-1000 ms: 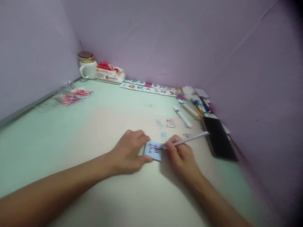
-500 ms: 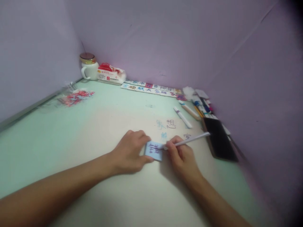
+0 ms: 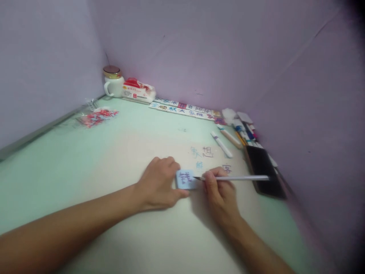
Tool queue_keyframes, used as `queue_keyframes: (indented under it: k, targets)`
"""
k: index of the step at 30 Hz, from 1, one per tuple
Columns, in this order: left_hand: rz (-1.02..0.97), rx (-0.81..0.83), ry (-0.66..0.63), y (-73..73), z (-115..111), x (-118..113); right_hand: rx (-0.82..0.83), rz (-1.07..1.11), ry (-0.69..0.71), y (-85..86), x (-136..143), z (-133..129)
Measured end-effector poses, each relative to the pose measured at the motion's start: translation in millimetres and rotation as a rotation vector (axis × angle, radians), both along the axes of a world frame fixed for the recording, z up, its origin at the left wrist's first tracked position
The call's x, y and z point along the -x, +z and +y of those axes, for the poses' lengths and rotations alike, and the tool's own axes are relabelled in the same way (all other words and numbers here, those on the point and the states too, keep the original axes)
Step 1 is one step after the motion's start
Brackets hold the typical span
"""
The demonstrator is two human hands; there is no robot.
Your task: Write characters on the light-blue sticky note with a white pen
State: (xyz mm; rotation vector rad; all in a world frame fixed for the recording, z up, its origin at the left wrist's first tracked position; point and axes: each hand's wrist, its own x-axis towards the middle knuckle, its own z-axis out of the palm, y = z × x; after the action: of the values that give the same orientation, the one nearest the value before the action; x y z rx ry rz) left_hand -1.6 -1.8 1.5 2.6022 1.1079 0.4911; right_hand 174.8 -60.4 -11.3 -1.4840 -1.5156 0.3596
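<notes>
The pale blue card (image 3: 186, 184) lies flat, bearing a purple character; the slim whitish pencil (image 3: 242, 178) slants low, its dark tip apparently at the card's edge.

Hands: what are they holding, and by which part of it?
The right hand holds the brush near its dark tip; the left hand grips the blue block by its left side.

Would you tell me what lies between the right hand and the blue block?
In the head view, the pen's dark tip lies between the right hand and blue block.
</notes>
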Motion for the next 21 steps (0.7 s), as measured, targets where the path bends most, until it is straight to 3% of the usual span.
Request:
queue_keyframes:
  k: [6, 21]
  targets:
    - [0.000, 0.018, -0.078, 2.5, 0.4, 1.3, 0.067, -0.020, 0.003, 1.2, 0.8, 1.3]
    - [-0.013, 0.026, -0.084, -0.6, 1.8, 0.3, 0.104, -0.067, -0.016, 1.3, 6.1, 0.7]
